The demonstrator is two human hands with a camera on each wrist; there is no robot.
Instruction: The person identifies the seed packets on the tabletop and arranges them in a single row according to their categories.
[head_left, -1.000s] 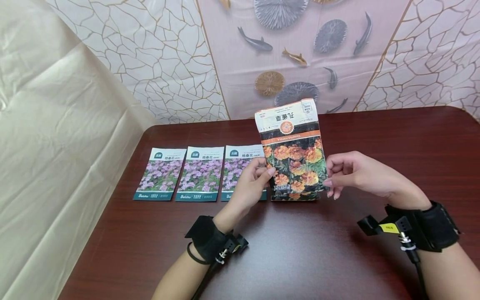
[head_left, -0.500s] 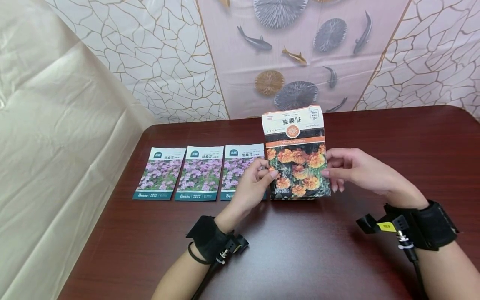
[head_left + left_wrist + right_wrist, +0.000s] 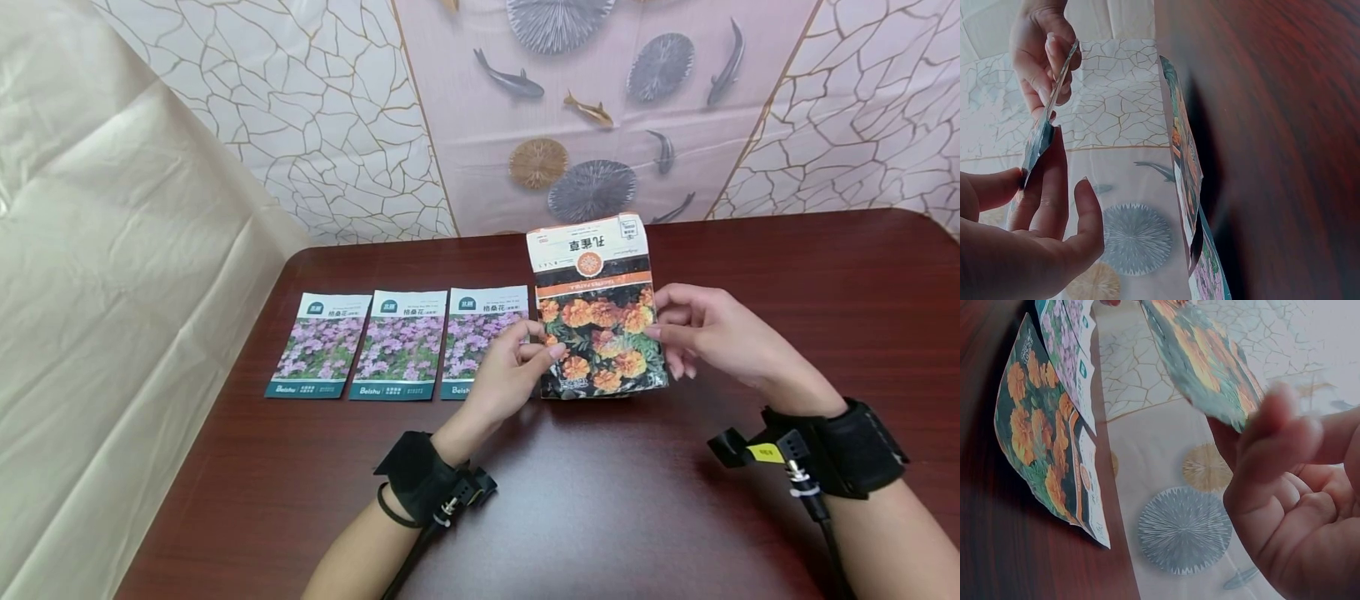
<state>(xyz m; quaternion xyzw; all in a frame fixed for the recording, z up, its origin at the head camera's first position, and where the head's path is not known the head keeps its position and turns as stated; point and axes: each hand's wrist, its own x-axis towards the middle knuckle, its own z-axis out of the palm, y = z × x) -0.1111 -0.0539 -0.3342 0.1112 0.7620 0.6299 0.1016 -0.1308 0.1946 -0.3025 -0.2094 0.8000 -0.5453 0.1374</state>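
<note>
Both hands hold up an orange-flowered seed packet [image 3: 596, 312], its printed text upside down in the head view. My left hand [image 3: 510, 367] pinches its left edge, thumb on the front. At its right edge, my right hand [image 3: 712, 342] pinches between thumb and fingers. The left wrist view shows the held packet [image 3: 1040, 140] edge-on between the two hands. Below it, a second orange-flowered packet [image 3: 1038, 431] lies on the table, mostly hidden in the head view. My right hand [image 3: 1310, 500] looms close in the right wrist view.
Three purple-flowered seed packets lie in a row to the left: one far left [image 3: 318, 346], one in the middle [image 3: 397, 346], one partly behind my left hand [image 3: 483, 333]. The dark red table [image 3: 600, 508] meets a patterned wall covering [image 3: 585, 117] at the back.
The held packet has moved right and slightly down in the head view, now covering more of the packet beneath. Both hands moved with it; the purple-flowered packets stayed put.
</note>
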